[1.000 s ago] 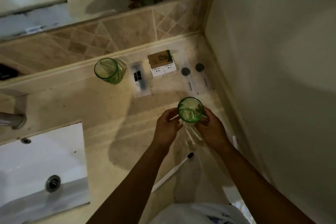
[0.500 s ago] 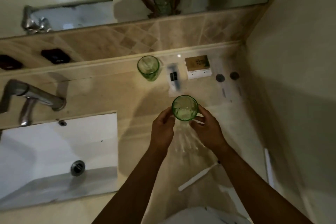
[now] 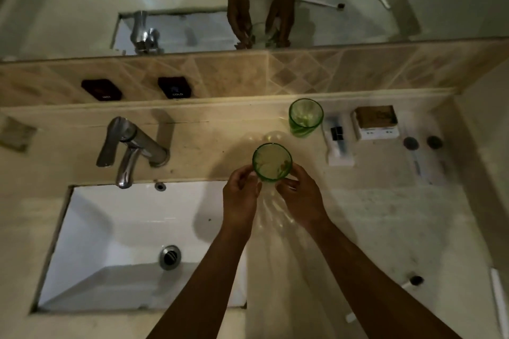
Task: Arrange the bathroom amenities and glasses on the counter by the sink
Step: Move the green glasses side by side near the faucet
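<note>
Both hands hold one green glass (image 3: 272,161) upright above the counter's edge by the sink. My left hand (image 3: 240,199) grips its left side and my right hand (image 3: 301,195) grips its right side, low on the glass. A clear plastic wrap (image 3: 271,217) hangs below it between my wrists. A second green glass (image 3: 305,117) stands at the back of the counter (image 3: 385,201). To its right lie a white sachet (image 3: 337,140), a small brown-topped box (image 3: 376,121) and two wrapped items with dark caps (image 3: 422,146).
The white sink basin (image 3: 132,242) with its drain lies at the left, and a chrome tap (image 3: 129,148) stands behind it. A white toothbrush with a dark head (image 3: 413,281) lies near the front right. The mirror (image 3: 248,3) and the right wall (image 3: 490,146) close off the counter.
The view has swung left, bringing the sink and tap into sight. My hands carried the glass leftwards, from in front of the box to left of the standing glass.
</note>
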The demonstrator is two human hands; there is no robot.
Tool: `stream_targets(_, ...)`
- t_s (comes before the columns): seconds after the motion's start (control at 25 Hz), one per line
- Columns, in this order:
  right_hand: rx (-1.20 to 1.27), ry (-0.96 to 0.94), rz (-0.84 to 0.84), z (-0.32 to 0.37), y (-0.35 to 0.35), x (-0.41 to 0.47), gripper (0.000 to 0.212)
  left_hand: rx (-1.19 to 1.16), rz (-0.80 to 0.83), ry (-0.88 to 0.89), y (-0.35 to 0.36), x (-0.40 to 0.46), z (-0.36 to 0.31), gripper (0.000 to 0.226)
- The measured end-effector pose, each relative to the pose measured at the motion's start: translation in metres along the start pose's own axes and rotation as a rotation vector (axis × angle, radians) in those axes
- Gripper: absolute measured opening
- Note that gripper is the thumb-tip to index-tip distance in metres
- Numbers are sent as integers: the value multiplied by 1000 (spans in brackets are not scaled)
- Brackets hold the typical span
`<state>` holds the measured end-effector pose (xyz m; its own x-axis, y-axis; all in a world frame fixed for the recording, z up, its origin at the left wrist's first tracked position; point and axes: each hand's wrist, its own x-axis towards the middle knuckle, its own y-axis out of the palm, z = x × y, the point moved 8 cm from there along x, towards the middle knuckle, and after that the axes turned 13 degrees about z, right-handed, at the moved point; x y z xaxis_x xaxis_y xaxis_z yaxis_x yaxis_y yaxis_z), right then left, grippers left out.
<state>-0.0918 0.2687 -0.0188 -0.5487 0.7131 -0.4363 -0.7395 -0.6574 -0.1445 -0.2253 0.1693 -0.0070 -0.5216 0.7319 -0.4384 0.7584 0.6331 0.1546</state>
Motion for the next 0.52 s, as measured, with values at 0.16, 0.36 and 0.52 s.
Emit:
stream_targets(0.16, -61, 7, 9, 10, 17, 28, 58, -58, 8, -6, -9, 27, -11, 26)
stream_targets(0.36, -93, 7, -7, 22, 22, 61, 61, -134, 23, -15, -12, 62, -15, 25)
stream_targets(0.52, -105, -13, -9, 32, 26, 87, 64, -223, -13, -37, -16, 92, -21, 25)
